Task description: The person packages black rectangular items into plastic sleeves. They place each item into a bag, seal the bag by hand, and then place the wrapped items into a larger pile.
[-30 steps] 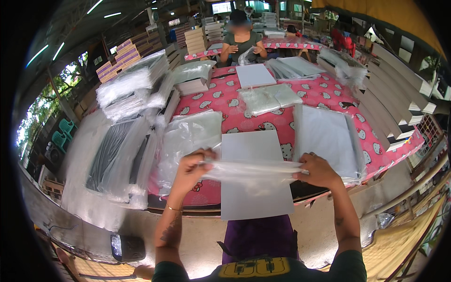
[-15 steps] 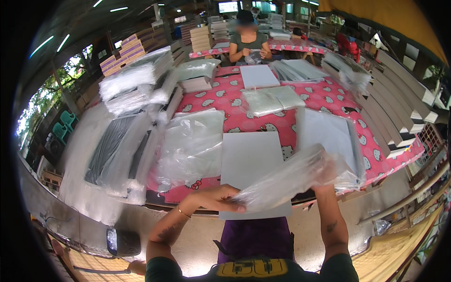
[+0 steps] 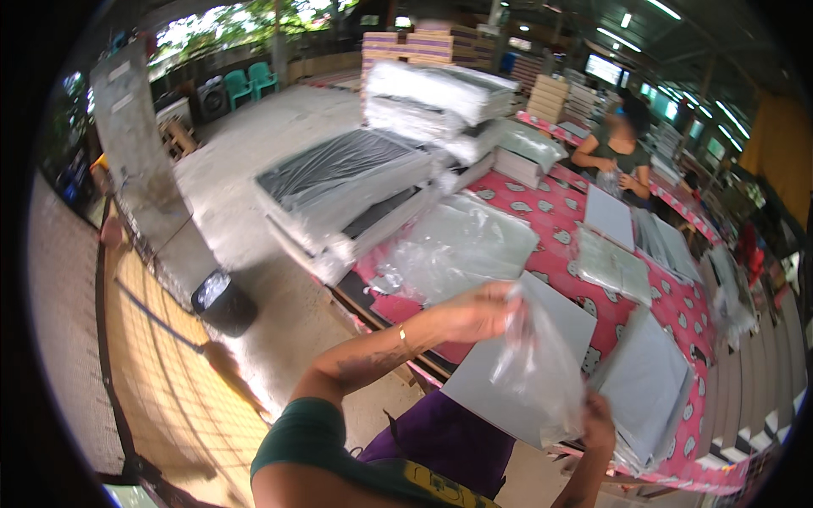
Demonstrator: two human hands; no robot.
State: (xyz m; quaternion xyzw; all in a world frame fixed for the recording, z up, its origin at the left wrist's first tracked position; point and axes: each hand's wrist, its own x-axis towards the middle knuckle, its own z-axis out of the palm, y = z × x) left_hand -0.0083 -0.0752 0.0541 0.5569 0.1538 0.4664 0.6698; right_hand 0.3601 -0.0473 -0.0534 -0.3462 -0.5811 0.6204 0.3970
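A crumpled see-through plastic bag (image 3: 542, 368) is stretched between my two hands. My left hand (image 3: 484, 313) has its fingers closed on the bag's upper end. My right hand (image 3: 598, 422) grips the lower end close to the table's front edge. Under the bag lies a flat white board (image 3: 481, 379), partly covered by it. To the left of the board is a pile of plastic bags (image 3: 466, 245). On its right sits a stack of white boards in plastic (image 3: 645, 372).
The table has a pink cartoon-print cover (image 3: 555, 222). Plastic-wrapped stacks (image 3: 347, 182) crowd its left side, with brown cartons (image 3: 406, 51) behind. A co-worker (image 3: 622, 140) handles plastic across the table. A black bin (image 3: 224, 305) stands on the floor at left.
The view has swung to the left and tilted. The bag, earlier held sideways and blurred, now hangs open more broadly over the white board, still in both hands.
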